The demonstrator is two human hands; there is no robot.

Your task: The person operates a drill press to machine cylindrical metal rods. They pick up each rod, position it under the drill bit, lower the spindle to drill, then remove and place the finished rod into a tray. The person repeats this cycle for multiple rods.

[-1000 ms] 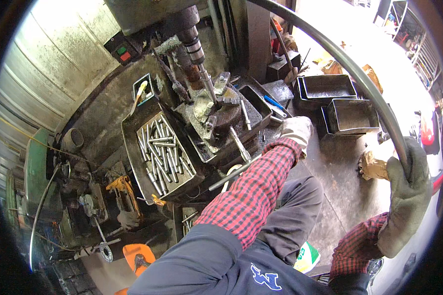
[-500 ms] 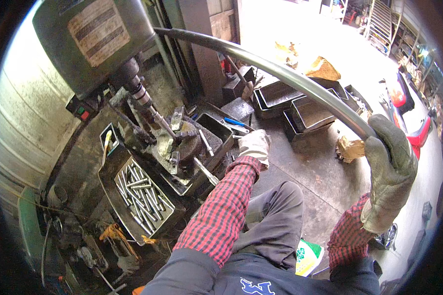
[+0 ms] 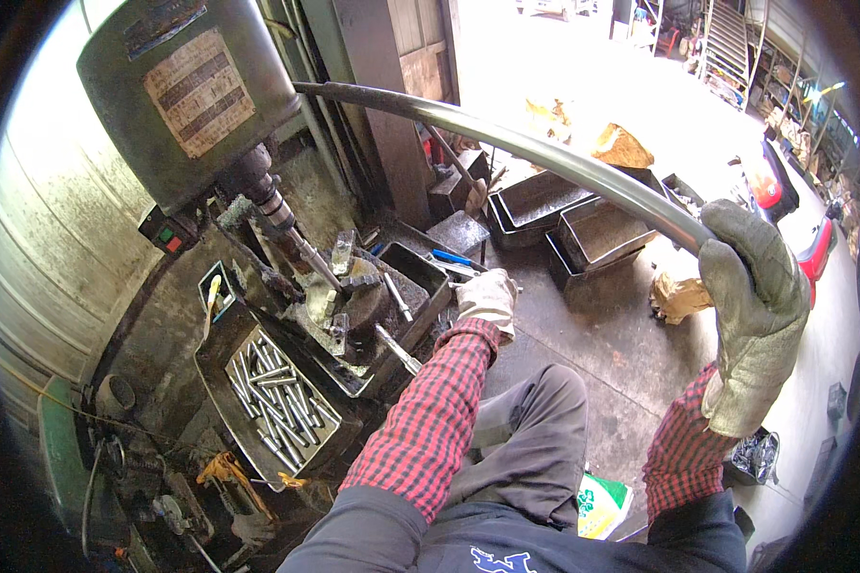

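My gloved right hand [image 3: 757,310] is wrapped round the outer end of a long steel lever [image 3: 545,148], which reaches to the drill press head [image 3: 196,100]. Under the head, the spindle and drill bit [image 3: 301,239] point down at a round fixture with clamp blocks [image 3: 352,286]; whether the tip touches the work is hard to see. My gloved left hand [image 3: 488,298] is closed beside the right edge of the press's chip tray [image 3: 435,304]. A bit of metal rod shows at either side of the glove. Its middle is hidden by my fingers.
A tray [image 3: 317,456] of several loose metal rods [image 3: 275,396] stands left of the press. Blue-handled tool [image 3: 452,258] lies at the chip tray's far corner. Metal bins [image 3: 597,229] and a crumpled brown paper bag [image 3: 678,294] are on the floor to the right. A switch box [image 3: 168,234] hangs at left.
The view has shifted slightly. My left hand has moved a little down and left, still closed. My right hand keeps its hold on the lever, which stays at nearly the same height.
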